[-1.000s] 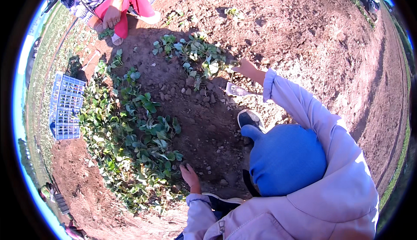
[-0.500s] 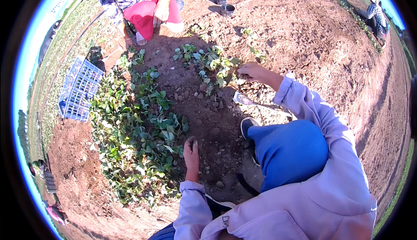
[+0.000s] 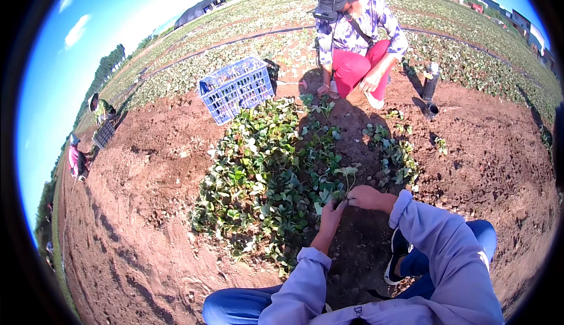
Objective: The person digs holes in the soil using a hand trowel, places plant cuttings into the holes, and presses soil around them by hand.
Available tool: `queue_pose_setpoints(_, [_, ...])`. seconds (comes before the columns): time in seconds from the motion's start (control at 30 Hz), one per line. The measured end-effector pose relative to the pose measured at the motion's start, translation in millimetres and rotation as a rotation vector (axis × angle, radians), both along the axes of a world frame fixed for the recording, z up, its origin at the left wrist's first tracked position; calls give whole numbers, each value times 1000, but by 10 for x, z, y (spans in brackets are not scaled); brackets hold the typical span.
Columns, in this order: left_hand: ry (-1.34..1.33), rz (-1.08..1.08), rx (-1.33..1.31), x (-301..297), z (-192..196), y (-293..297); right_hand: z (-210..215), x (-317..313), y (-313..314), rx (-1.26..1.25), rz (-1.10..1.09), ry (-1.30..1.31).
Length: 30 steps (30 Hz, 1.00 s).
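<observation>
A small leafy seedling (image 3: 347, 172) stands up on thin stems between my hands, over the shaded soil. My right hand (image 3: 365, 197) is closed round its stems. My left hand (image 3: 331, 218) pinches at its lower end, with the fingertips almost touching those of the right. What exactly lies between the left fingers is too small to make out clearly. Just left of my hands spreads a dense heap of green seedlings (image 3: 249, 169). A thinner row of plants (image 3: 401, 159) lies on the soil beyond my right hand.
A blue plastic crate (image 3: 235, 90) stands past the heap. Facing me, a co-worker in pink trousers (image 3: 351, 69) crouches with one hand near the ground. A dark cylinder (image 3: 430, 84) and a small black cup (image 3: 432, 110) stand at the right. Other people (image 3: 78, 160) sit far left.
My hands have come together, the right moving in from the loose row, and a seedling now shows between them. The view has tilted up and turned left, showing more field and sky.
</observation>
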<state>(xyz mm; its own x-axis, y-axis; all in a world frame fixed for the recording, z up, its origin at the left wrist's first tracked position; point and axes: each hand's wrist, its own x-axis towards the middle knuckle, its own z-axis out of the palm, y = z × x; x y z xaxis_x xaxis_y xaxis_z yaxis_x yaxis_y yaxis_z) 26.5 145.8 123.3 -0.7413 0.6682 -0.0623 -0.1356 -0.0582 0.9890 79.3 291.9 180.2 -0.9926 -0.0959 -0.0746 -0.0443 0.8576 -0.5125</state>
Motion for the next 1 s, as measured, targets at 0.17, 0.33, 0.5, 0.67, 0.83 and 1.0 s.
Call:
queue_pose_setpoints(0.17, [104,19,-183,-60,-130,-220,-282,123,-308,-139,-120,-26])
queue_pose_setpoints(0.33, [123,-72,-257,-120,-85,-350,-354,170,-514,76,-166,-14])
queue_pose_setpoints(0.5, [74,-121,-323,-150,-87,-240,-374,204,-468,133,-222,-24])
queue_pose_setpoints(0.67, [297,22,-275,-272,-613,-314,-722,48,-550,-363,-296,-4])
queue_pose_setpoints(0.83, [239,62,-136,-189,-654,-251,-804,133,-557,-342,-365,-60])
queue_pose_setpoints(1.0, [353,72,-180,85,-361,-217,-991,171,-582,-356,-586,-97])
